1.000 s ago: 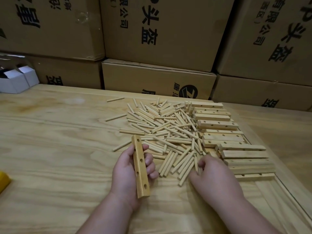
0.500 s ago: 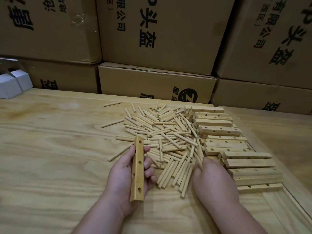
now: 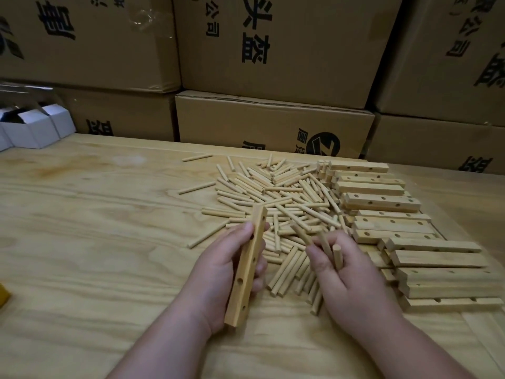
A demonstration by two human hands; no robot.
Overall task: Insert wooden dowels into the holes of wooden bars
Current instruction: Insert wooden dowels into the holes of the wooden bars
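My left hand (image 3: 218, 272) grips a wooden bar (image 3: 247, 265) with several holes along its side, held lengthwise and tilted slightly right, above the table. My right hand (image 3: 347, 280) holds a few wooden dowels (image 3: 336, 255), their ends sticking up between the fingers. A loose pile of dowels (image 3: 276, 198) lies on the table just beyond both hands. To its right, several drilled wooden bars (image 3: 382, 203) lie side by side in a stack running toward me.
The wooden table (image 3: 95, 242) stretches left. Cardboard boxes (image 3: 273, 121) wall off the far edge. Small white boxes (image 3: 32, 127) sit at the far left. A yellow object (image 3: 4, 295) peeks in at the left edge.
My right hand, palm down on the dowel pile before, has lifted with a few dowels in its fingers. My left hand still holds the bar, now slightly tilted.
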